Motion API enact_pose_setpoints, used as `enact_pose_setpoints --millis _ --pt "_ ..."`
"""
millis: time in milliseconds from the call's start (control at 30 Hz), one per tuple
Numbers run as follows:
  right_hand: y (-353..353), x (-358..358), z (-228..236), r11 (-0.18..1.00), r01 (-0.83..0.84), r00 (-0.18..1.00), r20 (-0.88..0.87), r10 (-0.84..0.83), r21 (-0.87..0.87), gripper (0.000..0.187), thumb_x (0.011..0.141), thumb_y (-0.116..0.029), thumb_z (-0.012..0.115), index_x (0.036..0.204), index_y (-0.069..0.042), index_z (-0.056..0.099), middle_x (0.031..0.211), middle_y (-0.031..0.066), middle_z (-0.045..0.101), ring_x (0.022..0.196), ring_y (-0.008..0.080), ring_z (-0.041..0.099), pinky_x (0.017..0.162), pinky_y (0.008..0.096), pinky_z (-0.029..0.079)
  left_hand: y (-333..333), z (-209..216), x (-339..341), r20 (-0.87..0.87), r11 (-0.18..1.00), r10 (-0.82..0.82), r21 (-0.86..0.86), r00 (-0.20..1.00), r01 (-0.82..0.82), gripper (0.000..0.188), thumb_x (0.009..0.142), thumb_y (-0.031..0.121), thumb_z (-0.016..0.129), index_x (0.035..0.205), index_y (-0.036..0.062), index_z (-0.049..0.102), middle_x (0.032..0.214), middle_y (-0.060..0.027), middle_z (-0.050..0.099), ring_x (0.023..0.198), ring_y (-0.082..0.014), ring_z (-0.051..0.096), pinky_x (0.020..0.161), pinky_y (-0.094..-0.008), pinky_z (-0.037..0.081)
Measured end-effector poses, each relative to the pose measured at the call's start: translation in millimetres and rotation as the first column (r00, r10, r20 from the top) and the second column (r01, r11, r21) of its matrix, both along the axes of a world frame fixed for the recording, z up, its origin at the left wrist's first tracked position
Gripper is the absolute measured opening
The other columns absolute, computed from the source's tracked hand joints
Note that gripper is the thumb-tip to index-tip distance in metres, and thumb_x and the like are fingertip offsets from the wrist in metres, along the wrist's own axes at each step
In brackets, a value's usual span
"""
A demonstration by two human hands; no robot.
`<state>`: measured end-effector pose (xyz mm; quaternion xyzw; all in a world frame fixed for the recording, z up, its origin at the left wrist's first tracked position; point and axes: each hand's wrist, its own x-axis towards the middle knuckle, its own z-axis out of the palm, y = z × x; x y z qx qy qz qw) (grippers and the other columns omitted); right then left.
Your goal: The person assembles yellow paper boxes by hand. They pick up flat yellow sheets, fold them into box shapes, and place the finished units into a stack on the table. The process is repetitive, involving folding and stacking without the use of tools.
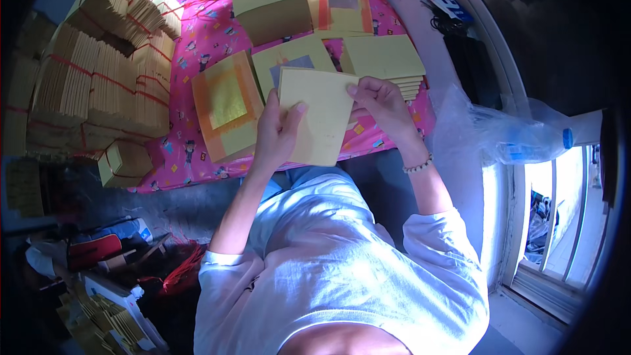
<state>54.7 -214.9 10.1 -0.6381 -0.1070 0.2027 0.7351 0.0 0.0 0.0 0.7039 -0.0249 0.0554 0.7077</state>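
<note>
A pink table (210, 36) with little pictures on it fills the top middle of the frame. Big stacks of tan paper (62, 85), tied with red string, stand at the upper left. A tall yellow pile (276, 21) sits at the top middle, and a lower yellow pile (383, 59) lies at the upper right of the table. The yellow paper (320, 118) is up near the middle of the frame, in front of the table; I cannot tell if it is one sheet or more. The left hand (277, 133) grips its left side, thumb on top. The right hand (386, 108) pinches its top right corner. A bead bracelet (419, 164) circles the right wrist.
</note>
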Motion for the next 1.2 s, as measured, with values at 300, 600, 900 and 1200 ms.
enact_pose_setpoints --millis 300,600,900,1200 --pt "-22 -12 -11 0.997 0.000 1.000 0.018 0.001 -0.072 0.016 0.094 -0.017 0.062 0.095 -0.001 0.060 0.084 0.0059 0.068 0.073 0.0108 0.068 0.063 0.0221 0.056 8 0 0 -0.161 0.952 -0.177 0.223 0.971 0.210 0.033 0.094 0.021 0.060 0.114 -0.0022 0.048 0.100 -0.0121 0.064 0.092 -0.0163 0.063 0.077 -0.0299 0.049" --pt "-65 3 -1 0.911 0.409 0.911 0.033 -0.411 0.056 0.015 0.094 -0.017 0.061 0.099 -0.003 0.059 0.084 0.0043 0.066 0.070 0.0100 0.067 0.063 0.0235 0.059 12 30 53 -0.415 0.908 -0.336 0.096 0.846 0.408 0.046 0.085 0.024 0.072 0.118 -0.0009 0.053 0.094 -0.0077 0.063 0.082 -0.0123 0.064 0.072 -0.0254 0.053" --pt "-104 65 -27 0.746 0.659 0.747 0.205 -0.633 -0.098 0.021 0.093 -0.021 0.062 0.103 -0.003 0.057 0.082 0.0048 0.064 0.066 0.0074 0.061 0.058 0.0206 0.052 -45 10 147 -0.229 0.956 -0.288 -0.115 0.930 0.268 0.050 0.087 0.019 0.070 0.122 -0.0041 0.044 0.094 -0.0103 0.062 0.089 -0.0183 0.066 0.081 -0.0344 0.057" --pt "-124 77 -75 0.691 0.661 0.750 0.253 -0.611 -0.293 0.021 0.093 -0.021 0.060 0.103 -0.002 0.056 0.081 0.0042 0.062 0.067 0.0076 0.059 0.055 0.0222 0.051 -72 -38 171 -0.283 0.937 -0.182 0.240 0.942 0.254 0.036 0.087 0.012 0.064 0.113 -0.0015 0.043 0.085 -0.0124 0.065 0.068 -0.0181 0.068 0.059 -0.0301 0.056"
